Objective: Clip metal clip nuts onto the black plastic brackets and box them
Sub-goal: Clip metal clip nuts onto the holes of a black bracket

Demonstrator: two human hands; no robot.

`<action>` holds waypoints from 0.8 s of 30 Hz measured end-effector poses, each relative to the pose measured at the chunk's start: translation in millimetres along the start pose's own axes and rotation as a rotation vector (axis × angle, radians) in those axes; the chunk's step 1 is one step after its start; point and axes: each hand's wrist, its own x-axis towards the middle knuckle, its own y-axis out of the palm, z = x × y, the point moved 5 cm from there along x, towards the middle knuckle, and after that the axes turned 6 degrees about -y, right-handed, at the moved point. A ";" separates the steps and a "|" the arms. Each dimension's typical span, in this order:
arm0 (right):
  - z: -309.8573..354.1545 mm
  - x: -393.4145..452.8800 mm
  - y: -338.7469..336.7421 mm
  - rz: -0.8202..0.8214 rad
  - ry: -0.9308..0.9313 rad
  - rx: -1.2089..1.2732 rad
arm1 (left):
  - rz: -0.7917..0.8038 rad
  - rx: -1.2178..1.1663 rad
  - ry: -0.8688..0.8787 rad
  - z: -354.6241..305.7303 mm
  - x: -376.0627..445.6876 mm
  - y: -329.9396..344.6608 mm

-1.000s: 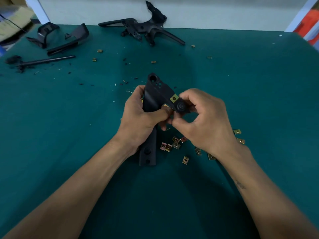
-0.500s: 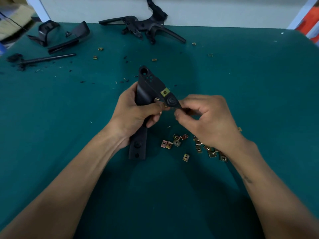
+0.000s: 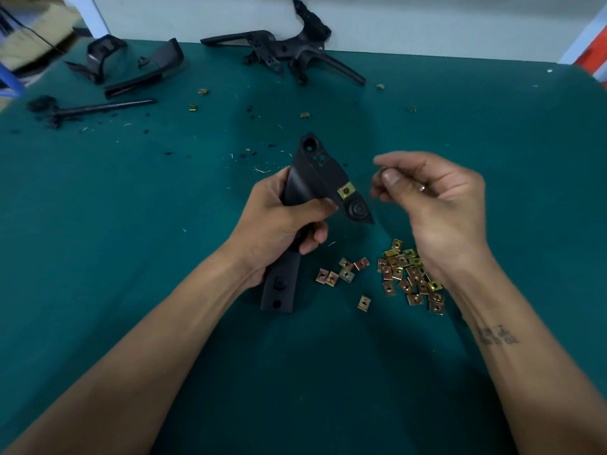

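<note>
Table: a wide work surface covered in dark teal cloth, filling most of the view; its far right corner is rounded.
Table surface: scattered with small black crumbs and pale slivers.
Wall: a plain pale wall stands right behind the table's far edge.
Left upright: a white post rises at the far left corner.
Right edge: a white slanted frame member, with something orange-red behind it.
Far left: a blurred tan carton beyond the table, with a blue shape below it.
Light: even and soft, with dim shadows on the cloth near the bottom.
</note>
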 end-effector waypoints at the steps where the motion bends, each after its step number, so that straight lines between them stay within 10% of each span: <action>1: -0.6 0.6 -2.4 -0.015 0.022 0.034 | 0.008 0.008 0.002 0.3 0.0 -0.4; 10: 6.4 -1.1 3.0 -0.025 0.122 0.280 | 0.281 -0.125 -0.063 4.2 -4.7 11.0; 24: 2.8 -13.8 22.0 -0.125 0.328 0.446 | 0.193 -0.019 -0.033 7.1 -2.3 13.0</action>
